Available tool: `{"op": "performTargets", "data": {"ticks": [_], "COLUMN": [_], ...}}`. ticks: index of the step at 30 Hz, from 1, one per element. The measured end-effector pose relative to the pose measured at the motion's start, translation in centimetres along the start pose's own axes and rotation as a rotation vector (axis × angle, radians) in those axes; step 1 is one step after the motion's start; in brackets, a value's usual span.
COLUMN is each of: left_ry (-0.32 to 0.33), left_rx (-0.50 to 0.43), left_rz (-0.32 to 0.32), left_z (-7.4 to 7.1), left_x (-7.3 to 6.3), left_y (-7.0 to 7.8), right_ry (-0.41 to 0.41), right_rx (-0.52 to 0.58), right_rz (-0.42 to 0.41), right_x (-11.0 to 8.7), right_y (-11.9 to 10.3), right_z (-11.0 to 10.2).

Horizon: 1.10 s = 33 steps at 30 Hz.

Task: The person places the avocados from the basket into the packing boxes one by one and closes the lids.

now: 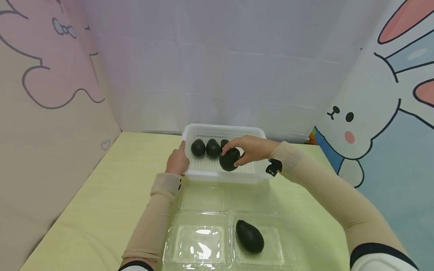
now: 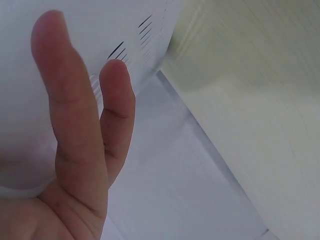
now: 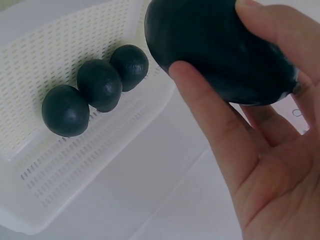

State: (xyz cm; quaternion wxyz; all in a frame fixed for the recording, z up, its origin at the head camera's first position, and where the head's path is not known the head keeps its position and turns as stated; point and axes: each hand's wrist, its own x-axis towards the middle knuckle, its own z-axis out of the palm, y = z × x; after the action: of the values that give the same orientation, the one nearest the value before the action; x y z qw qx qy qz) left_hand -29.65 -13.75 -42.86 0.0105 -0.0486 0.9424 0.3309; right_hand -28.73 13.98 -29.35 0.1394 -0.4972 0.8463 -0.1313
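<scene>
In the head view, my right hand (image 1: 250,147) grips a dark, pear-shaped avocado (image 1: 228,160) above the white perforated basket (image 1: 222,178). The right wrist view shows the thumb and fingers on either side of this avocado (image 3: 220,55). Three more avocados lie in a row inside the basket, the left one (image 1: 198,148), the middle one (image 1: 213,148) and a third (image 3: 130,67), which the right hand partly covers in the head view. At the basket's left side, my left hand (image 1: 178,162) touches its wall with fingers (image 2: 75,115) nearly straight.
A clear plastic tray (image 1: 231,241) with several compartments lies in front of the basket. One avocado (image 1: 250,237) rests in its near right compartment. Beneath is a pale yellow table (image 1: 112,203), with a white wall sheet (image 1: 217,75) behind and cartoon-printed panels at both sides.
</scene>
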Motion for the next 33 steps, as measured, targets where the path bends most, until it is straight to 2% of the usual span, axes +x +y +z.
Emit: {"op": "performTargets", "data": {"ticks": [7, 14, 20, 28, 33], "left_ry": [0.015, 0.001, 0.000, -0.003, -0.013], "left_rx": [-0.006, -0.010, -0.010, -0.008, -0.008], "left_rz": [0.005, 0.017, 0.015, 0.006, -0.007], "left_z": [-0.4, -0.2, -0.1, 0.0, 0.0], "left_x": [-0.1, 0.0, 0.1, 0.2, 0.1], "left_y": [0.1, 0.1, 0.1, 0.1, 0.1], "right_ry": [-0.007, -0.011, -0.030, -0.002, -0.016], "right_rx": [0.017, 0.041, 0.077, 0.027, 0.046], "right_rz": [-0.020, -0.056, -0.053, -0.094, -0.100], "right_x": [0.0, -0.3, -0.5, -0.9, -1.2], "right_y": [-0.9, -1.8, -2.2, -2.4, -2.8], "right_z": [-0.4, -0.1, 0.1, 0.8, 1.0]}}
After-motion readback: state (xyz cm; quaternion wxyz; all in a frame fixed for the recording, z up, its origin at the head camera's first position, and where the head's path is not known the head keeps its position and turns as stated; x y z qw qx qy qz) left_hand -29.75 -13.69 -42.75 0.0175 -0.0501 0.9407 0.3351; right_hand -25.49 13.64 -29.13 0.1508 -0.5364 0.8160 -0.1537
